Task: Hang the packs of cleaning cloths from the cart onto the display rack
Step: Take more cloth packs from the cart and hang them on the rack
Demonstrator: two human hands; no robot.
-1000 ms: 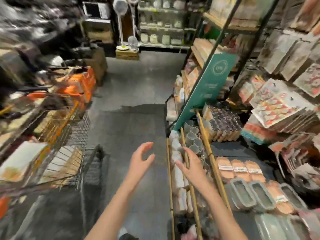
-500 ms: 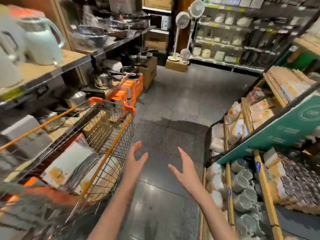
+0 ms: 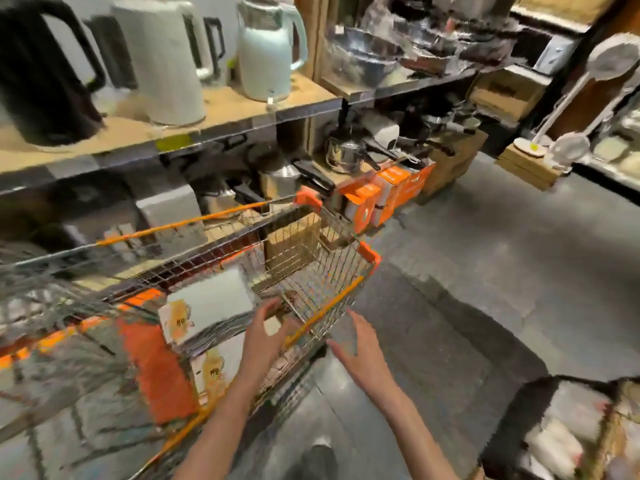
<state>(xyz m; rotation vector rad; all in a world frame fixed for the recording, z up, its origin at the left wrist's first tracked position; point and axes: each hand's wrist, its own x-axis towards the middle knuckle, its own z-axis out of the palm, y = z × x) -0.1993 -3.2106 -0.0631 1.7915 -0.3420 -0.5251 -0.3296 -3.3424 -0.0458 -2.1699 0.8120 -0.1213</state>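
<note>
Our left hand (image 3: 266,336): spread, empty, over the cart (image 3: 332,306) rim | our right hand (image 3: 360,348): spread, empty, just outside it | packs (image 3: 211,306): stacked inside the cart.

A: What of your own body shows here?

B: Your two forearms rise from the bottom edge, both bare to that edge, with no sleeve or cuff in sight. Your left hand (image 3: 268,336) and right hand (image 3: 360,346) are gloveless

A: Any rings, a watch, a band?

B: None can be made out; motion blur softens the fingers and wrists
</note>
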